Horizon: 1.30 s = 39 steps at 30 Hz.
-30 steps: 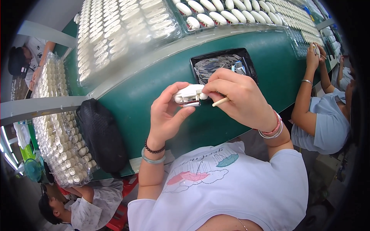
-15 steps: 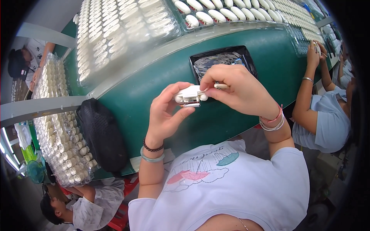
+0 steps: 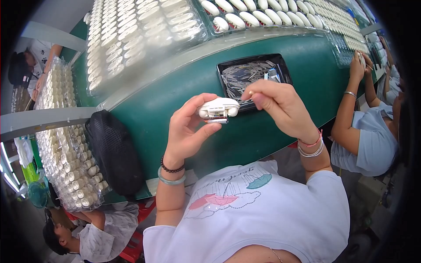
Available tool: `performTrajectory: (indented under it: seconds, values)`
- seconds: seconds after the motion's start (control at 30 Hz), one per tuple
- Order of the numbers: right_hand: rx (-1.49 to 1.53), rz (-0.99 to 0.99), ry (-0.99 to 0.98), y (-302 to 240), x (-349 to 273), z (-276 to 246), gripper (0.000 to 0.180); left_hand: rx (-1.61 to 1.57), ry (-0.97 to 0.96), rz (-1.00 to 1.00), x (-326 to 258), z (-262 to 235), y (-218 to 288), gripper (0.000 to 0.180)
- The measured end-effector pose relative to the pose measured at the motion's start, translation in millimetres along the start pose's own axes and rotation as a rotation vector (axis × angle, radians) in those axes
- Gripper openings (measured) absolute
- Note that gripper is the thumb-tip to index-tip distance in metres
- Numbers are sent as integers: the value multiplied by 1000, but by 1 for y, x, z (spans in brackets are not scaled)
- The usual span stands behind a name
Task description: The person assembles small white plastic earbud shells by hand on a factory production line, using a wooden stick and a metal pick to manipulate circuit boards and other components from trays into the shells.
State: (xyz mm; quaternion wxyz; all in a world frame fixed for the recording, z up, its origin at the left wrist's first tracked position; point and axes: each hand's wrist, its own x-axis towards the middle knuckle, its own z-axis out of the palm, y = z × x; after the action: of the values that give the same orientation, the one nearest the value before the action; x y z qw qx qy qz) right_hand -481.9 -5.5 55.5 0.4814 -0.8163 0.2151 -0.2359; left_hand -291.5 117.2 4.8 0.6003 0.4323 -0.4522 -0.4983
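My left hand (image 3: 189, 125) grips a white rounded plastic housing (image 3: 219, 105), thumb below and fingers behind. Two rounded lobes sit at its ends, and a shiny silver cylinder with reddish wire hangs under it. To its right, apart from the housing, my right hand (image 3: 283, 103) is closed in a pinch. A small cream-coloured piece (image 3: 251, 93) shows at the fingertips; the rest of it is hidden by the fingers. Just behind that hand is a black tray (image 3: 219, 72) holding many thin metal strips (image 3: 245, 72) and a few blue-and-white bits.
Clear plastic trays of white housings (image 3: 250, 18) line the far side of the green table (image 3: 175, 87). Stacked trays of small white parts (image 3: 72, 166) and a black mesh bag (image 3: 115, 153) are at left. Co-workers sit at the right (image 3: 366, 136) and left.
My right hand has drawn away from the housing, to the right, uncovering more of the tray's strips. The housing stays in my left hand, its top now showing as a smooth curve.
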Motion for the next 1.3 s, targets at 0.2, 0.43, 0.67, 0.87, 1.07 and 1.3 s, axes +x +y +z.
performTrajectory:
  seconds: [0.2, 0.43, 0.67, 0.87, 1.07, 1.3]
  values:
    - [-59, 30, -8, 1, -9, 6, 21, 4, -14, 13, 0, 0, -1, 49]
    - [-55, -12, -2, 4, -12, 10, 24, 7, -6, 10, 0, 3, -3, 48]
    - [-107, -29, -7, 6, -12, 10, 24, 16, 0, -13, 0, 3, -1, 48]
    - [-124, -37, -16, 8, -13, 10, 25, 37, -10, -6, 1, 3, -2, 47]
    - [-166, -58, -34, 11, -14, 10, 24, 146, -29, 39, 3, 4, -5, 46]
    - [-169, -2, -82, 24, -16, 14, 20, 366, -45, 64, 7, 6, -8, 43]
